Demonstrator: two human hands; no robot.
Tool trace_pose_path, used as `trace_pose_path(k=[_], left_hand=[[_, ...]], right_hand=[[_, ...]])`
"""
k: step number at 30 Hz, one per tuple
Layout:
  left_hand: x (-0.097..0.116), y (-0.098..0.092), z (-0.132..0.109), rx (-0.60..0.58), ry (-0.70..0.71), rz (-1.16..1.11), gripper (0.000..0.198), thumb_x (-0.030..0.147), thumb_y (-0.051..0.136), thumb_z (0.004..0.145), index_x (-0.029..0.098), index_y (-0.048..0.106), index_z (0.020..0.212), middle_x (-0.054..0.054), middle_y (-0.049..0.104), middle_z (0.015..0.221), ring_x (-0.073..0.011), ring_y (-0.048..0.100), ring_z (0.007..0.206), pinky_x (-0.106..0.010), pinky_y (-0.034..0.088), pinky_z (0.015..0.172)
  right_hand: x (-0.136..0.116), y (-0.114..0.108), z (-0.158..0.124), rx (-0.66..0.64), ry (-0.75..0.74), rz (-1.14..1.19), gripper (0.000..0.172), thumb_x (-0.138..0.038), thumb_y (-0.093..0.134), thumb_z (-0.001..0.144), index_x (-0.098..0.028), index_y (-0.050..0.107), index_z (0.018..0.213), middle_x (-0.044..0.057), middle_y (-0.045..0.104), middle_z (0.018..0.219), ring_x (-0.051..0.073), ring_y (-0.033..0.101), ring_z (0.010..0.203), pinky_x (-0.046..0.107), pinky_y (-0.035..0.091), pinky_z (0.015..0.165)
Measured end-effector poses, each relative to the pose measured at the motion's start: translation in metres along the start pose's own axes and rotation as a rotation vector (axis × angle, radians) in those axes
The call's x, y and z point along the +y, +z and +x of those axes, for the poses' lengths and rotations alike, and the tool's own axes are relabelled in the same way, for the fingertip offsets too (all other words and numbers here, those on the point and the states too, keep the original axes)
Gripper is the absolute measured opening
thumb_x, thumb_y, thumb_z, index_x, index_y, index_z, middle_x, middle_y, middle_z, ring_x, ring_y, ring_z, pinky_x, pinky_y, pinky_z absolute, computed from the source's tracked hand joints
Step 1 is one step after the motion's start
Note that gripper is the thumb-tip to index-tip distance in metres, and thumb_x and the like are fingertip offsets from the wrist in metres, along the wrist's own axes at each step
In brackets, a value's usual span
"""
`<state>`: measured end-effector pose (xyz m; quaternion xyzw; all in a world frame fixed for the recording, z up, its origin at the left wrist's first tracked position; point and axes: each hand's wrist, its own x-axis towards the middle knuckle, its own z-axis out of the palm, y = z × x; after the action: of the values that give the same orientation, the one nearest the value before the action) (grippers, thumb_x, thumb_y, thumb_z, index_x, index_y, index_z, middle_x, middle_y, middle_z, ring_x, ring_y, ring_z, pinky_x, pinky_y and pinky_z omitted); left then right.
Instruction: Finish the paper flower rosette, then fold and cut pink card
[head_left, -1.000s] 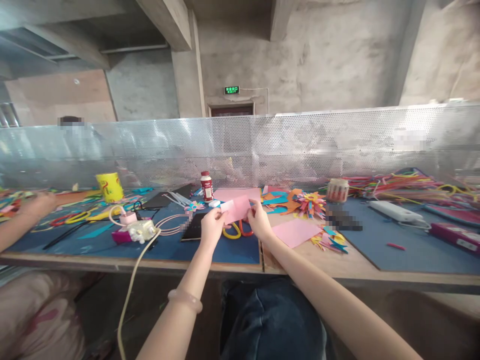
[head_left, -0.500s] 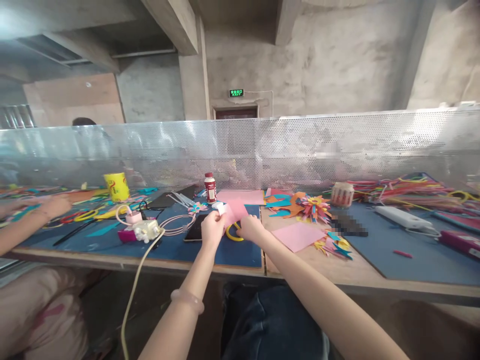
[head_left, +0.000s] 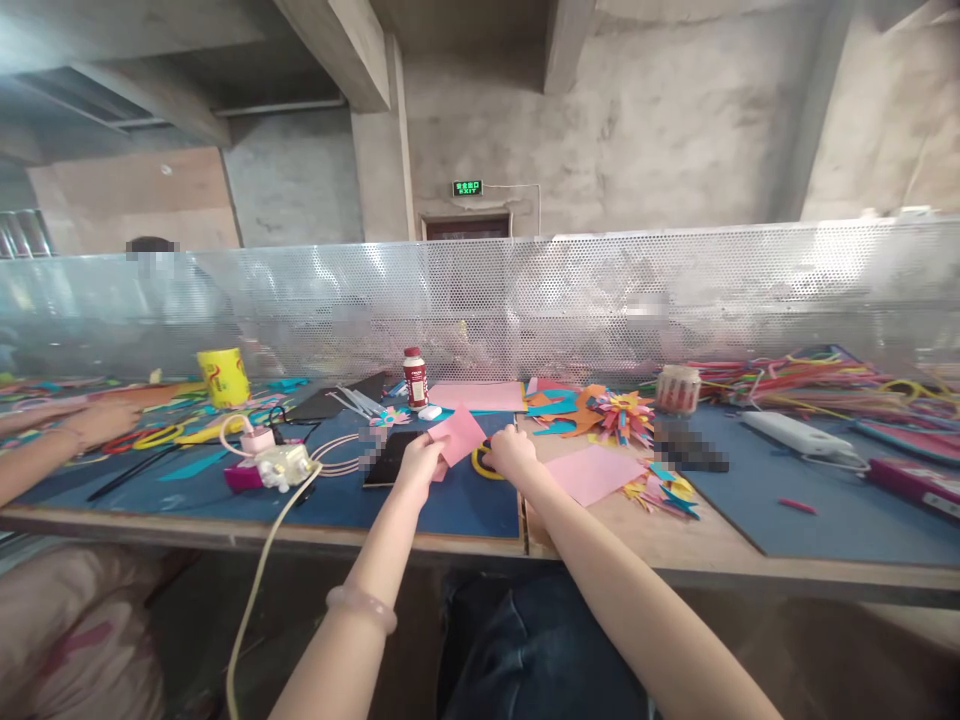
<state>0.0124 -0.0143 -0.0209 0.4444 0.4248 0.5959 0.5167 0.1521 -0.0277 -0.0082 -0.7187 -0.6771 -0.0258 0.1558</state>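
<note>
My left hand (head_left: pixel 420 462) pinches a small pink paper (head_left: pixel 459 436) above the blue mat. Close to its right, my right hand (head_left: pixel 513 456) is closed round yellow-handled scissors (head_left: pixel 489 463); their blades are hidden. A black phone (head_left: pixel 386 462) lies beside my left hand. Behind the paper are a white object (head_left: pixel 430 412) and a dark red bottle (head_left: pixel 415 380). To the right of my right hand lies a larger pink sheet (head_left: pixel 595 473).
A colourful paper flower (head_left: pixel 624 415) and cut scraps lie at the right. Further left are a yellow roll (head_left: pixel 223 378), plugs with a cable (head_left: pixel 259 560) and a co-worker's hands (head_left: pixel 101 424). A perforated metal screen (head_left: pixel 465 310) stands behind the table.
The small pink paper is now turned and shows as a square. The white object, before at my left fingers, now lies on the table. My right hand has moved slightly right with the scissors.
</note>
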Motion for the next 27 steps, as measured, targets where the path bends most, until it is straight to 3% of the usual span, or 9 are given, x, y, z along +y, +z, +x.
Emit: trace_pose_path(k=[4, 9, 14, 19, 23, 27], left_hand=[[0.002, 0.003, -0.003, -0.112, -0.076, -0.067, 0.019, 0.008, 0.064, 0.068, 0.009, 0.065, 0.087, -0.011, 0.07, 0.076, -0.019, 0.067, 0.07, -0.025, 0.05, 0.063], [0.007, 0.001, -0.007, -0.331, -0.158, -0.177, 0.026, 0.01, 0.065, 0.07, 0.012, 0.064, 0.096, -0.01, 0.069, 0.088, -0.0177, 0.066, 0.078, -0.027, 0.05, 0.072], [0.011, -0.001, -0.008, -0.449, -0.111, -0.322, 0.026, 0.016, 0.068, 0.071, 0.017, 0.063, 0.097, -0.004, 0.067, 0.084, -0.0134, 0.062, 0.07, -0.023, 0.048, 0.063], [0.012, 0.001, -0.006, -0.411, 0.038, -0.449, 0.013, 0.013, 0.07, 0.066, 0.01, 0.061, 0.075, 0.002, 0.054, 0.057, -0.004, 0.043, 0.044, -0.016, 0.034, 0.041], [0.012, 0.003, -0.006, -0.396, 0.045, -0.45, 0.015, 0.01, 0.069, 0.063, 0.009, 0.062, 0.076, 0.0, 0.056, 0.061, -0.0037, 0.043, 0.045, -0.014, 0.033, 0.038], [0.016, 0.003, -0.011, -0.381, 0.029, -0.435, 0.014, 0.01, 0.069, 0.061, 0.009, 0.062, 0.073, -0.001, 0.057, 0.062, -0.0032, 0.043, 0.045, -0.013, 0.032, 0.037]], right_hand=[[-0.001, 0.0, -0.006, 0.043, 0.008, 0.043, 0.029, -0.021, 0.058, 0.077, -0.005, 0.064, 0.101, 0.023, 0.057, 0.103, 0.031, 0.059, 0.093, 0.036, 0.047, 0.074], [-0.004, 0.0, -0.006, 0.153, -0.037, 0.122, 0.025, -0.012, 0.05, 0.081, 0.0, 0.059, 0.102, 0.026, 0.056, 0.103, 0.032, 0.056, 0.098, 0.039, 0.045, 0.08], [-0.009, 0.005, -0.003, 0.241, -0.142, 0.248, 0.028, -0.017, 0.052, 0.083, -0.003, 0.055, 0.107, 0.022, 0.057, 0.103, 0.028, 0.055, 0.099, 0.033, 0.045, 0.076], [-0.015, 0.012, -0.001, 0.297, -0.27, 0.412, 0.027, -0.033, 0.053, 0.084, -0.014, 0.053, 0.104, 0.011, 0.061, 0.095, 0.021, 0.059, 0.088, 0.029, 0.045, 0.071], [-0.011, 0.011, -0.002, 0.374, -0.314, 0.527, 0.045, -0.039, 0.058, 0.078, -0.01, 0.044, 0.11, 0.017, 0.06, 0.103, 0.025, 0.059, 0.095, 0.033, 0.046, 0.074], [0.002, 0.004, -0.004, 0.449, -0.35, 0.436, 0.049, -0.044, 0.055, 0.076, -0.014, 0.042, 0.113, 0.014, 0.057, 0.106, 0.026, 0.057, 0.1, 0.034, 0.046, 0.077]])
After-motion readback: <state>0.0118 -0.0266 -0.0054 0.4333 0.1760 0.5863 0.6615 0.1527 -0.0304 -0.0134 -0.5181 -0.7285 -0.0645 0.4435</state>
